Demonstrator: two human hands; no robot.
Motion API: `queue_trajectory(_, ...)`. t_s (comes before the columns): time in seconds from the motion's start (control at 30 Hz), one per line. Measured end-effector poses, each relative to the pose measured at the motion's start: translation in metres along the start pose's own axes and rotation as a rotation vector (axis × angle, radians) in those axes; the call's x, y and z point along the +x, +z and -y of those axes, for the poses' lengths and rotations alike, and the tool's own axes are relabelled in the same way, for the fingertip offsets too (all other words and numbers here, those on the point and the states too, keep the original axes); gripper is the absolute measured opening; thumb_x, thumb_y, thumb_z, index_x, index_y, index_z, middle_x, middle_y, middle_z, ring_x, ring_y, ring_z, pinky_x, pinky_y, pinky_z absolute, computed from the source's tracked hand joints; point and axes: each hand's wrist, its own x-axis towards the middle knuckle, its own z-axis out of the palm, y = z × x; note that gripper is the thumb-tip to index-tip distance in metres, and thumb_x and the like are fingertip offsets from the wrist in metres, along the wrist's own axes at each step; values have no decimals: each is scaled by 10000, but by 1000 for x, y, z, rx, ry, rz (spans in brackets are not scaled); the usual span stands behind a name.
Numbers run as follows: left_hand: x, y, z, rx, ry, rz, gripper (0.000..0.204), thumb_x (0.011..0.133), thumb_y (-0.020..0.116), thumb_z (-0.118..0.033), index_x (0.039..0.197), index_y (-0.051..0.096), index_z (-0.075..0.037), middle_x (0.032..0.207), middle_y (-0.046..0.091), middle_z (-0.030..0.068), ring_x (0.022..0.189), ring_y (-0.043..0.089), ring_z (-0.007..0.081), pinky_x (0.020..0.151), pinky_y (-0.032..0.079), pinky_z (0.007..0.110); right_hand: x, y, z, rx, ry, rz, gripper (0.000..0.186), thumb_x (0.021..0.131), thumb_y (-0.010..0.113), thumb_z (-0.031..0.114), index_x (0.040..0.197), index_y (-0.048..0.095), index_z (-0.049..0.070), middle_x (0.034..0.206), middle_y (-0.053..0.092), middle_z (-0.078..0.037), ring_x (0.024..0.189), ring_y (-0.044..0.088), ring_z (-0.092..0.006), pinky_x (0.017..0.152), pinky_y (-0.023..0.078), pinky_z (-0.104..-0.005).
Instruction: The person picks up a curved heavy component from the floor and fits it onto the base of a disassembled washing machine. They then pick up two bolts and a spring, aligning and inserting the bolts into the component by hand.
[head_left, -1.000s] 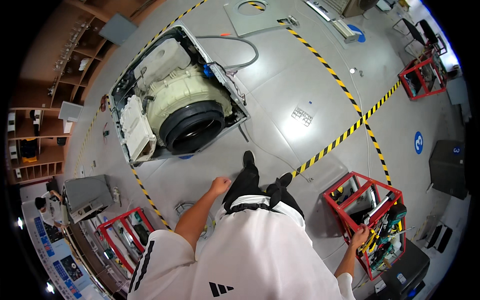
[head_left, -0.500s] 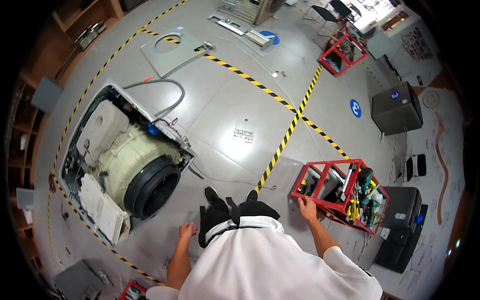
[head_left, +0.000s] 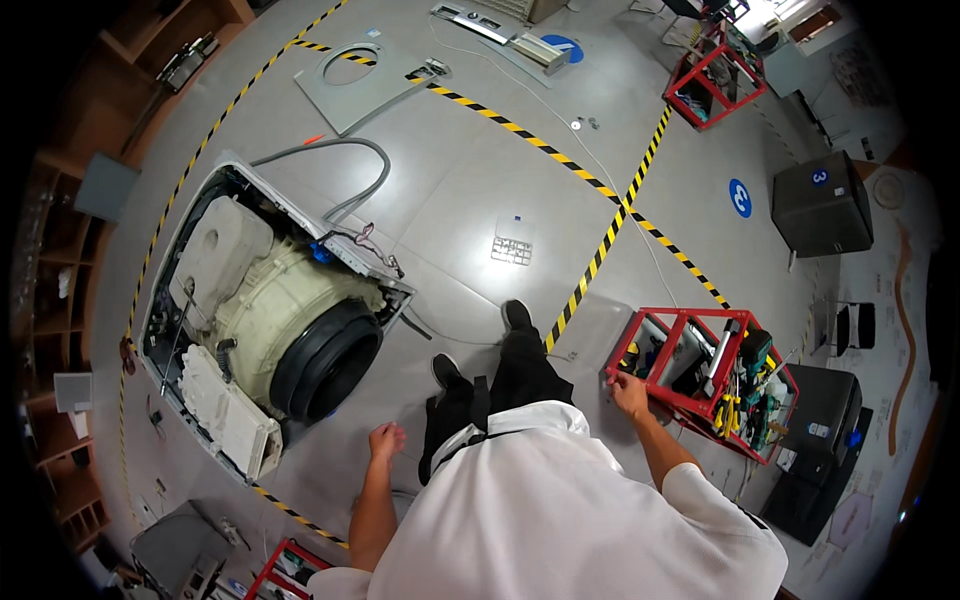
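My right hand (head_left: pixel 628 392) is closed round the near left corner of a red-framed tool cart (head_left: pixel 668 388). Inside the cart lie yellow-handled pliers (head_left: pixel 728 412), a dark green power drill (head_left: pixel 757 345) and other hand tools. My left hand (head_left: pixel 387 440) hangs at my side with its fingers loosely curled and slightly apart, holding nothing. Nearest to that hand, on my left, is an opened washing machine (head_left: pixel 405 300) lying on the floor. Its cream tub (head_left: pixel 290 300), black rubber door gasket (head_left: pixel 330 360) and pale concrete weight (head_left: pixel 222 240) are exposed.
A grey hose (head_left: pixel 385 165) loops out of the machine. Farther off lies a grey panel with a round hole (head_left: pixel 345 98). Striped tape (head_left: pixel 585 285) crosses the floor beside a small parts sheet (head_left: pixel 512 245). Black cabinets (head_left: pixel 820 205) stand right; another red cart (head_left: pixel 715 75) stands far right.
I have stepped forward, one foot now ahead of the other. The right hand stays on the cart, which keeps beside me. My left hand still hangs empty.
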Motion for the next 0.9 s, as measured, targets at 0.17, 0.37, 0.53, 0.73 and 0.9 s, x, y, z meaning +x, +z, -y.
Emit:
queue_trajectory(0.17,-2,25,2,-94,76,-74,236,885,518,-242,984,588,-39,875,638,79,732,616,152,606,511,295,62,-10,0,-112,-117,80,166,789,496,114,857,643,75,735,659,-84,660,643,-172,656,496,-294)
queue_trajectory(0.37,-46,96,-21,-123,-106,-147,254,877,529,-236,974,585,-9,890,634,113,771,635,220,621,525,315,180,-54,37,-93,-238,103,169,816,502,126,895,651,107,741,653,-76,627,646,-158,642,500,-289)
queue_trajectory(0.53,-70,152,-66,-123,12,-184,291,875,541,-249,1035,586,-10,906,633,96,774,628,192,622,517,310,265,-85,81,-18,-88,206,177,819,518,135,916,638,48,785,658,-87,637,657,-161,609,507,-277)
queue_trajectory(0.73,-88,192,-73,-299,127,-281,289,878,542,-254,1026,593,-11,877,629,77,748,619,157,591,504,293,335,-66,90,-121,-164,319,214,771,540,189,910,668,90,764,663,-107,762,648,-222,715,504,-322)
queue_trajectory(0.9,-91,217,0,-361,-36,-294,262,866,554,-274,982,585,-42,880,617,61,737,614,164,627,494,303,339,-45,149,-4,-323,528,181,778,487,60,827,660,38,750,662,-90,634,662,-160,611,523,-282)
